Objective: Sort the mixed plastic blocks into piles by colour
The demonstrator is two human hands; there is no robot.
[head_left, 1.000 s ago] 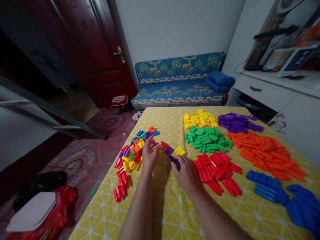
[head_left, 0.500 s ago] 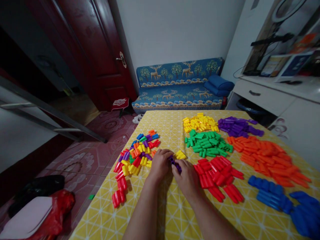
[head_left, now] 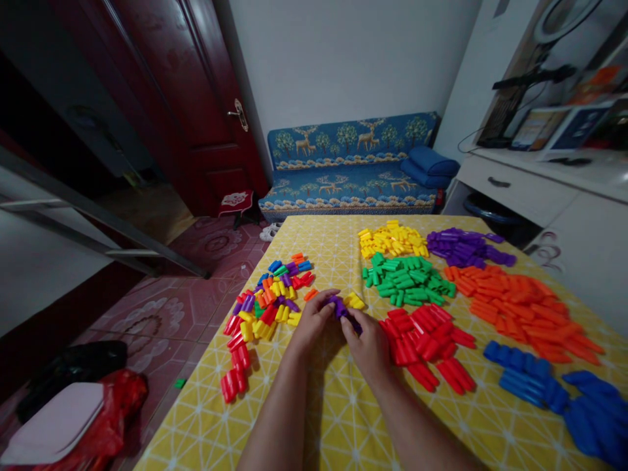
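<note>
My left hand [head_left: 313,322] and my right hand [head_left: 369,345] meet over the yellow tablecloth [head_left: 324,418], both pinching a short row of purple plastic pieces [head_left: 343,311] held between the fingertips. A few yellow pieces [head_left: 354,301] lie just beyond the hands. Left of my left hand spreads a mixed-colour heap of pieces [head_left: 267,304]. Right beside my right hand lies the red pile [head_left: 426,343].
Sorted piles cover the right half: yellow [head_left: 392,239], green [head_left: 405,275], purple [head_left: 464,245], orange [head_left: 520,304], blue [head_left: 564,399]. A blue sofa [head_left: 350,167] stands behind the table, a white cabinet [head_left: 549,196] at right, a dark red door [head_left: 196,104] at left, red bag [head_left: 98,418] on the floor.
My left hand left the mixed heap and moved right to join my right hand. Both now hold the purple pieces, lifted slightly off the cloth.
</note>
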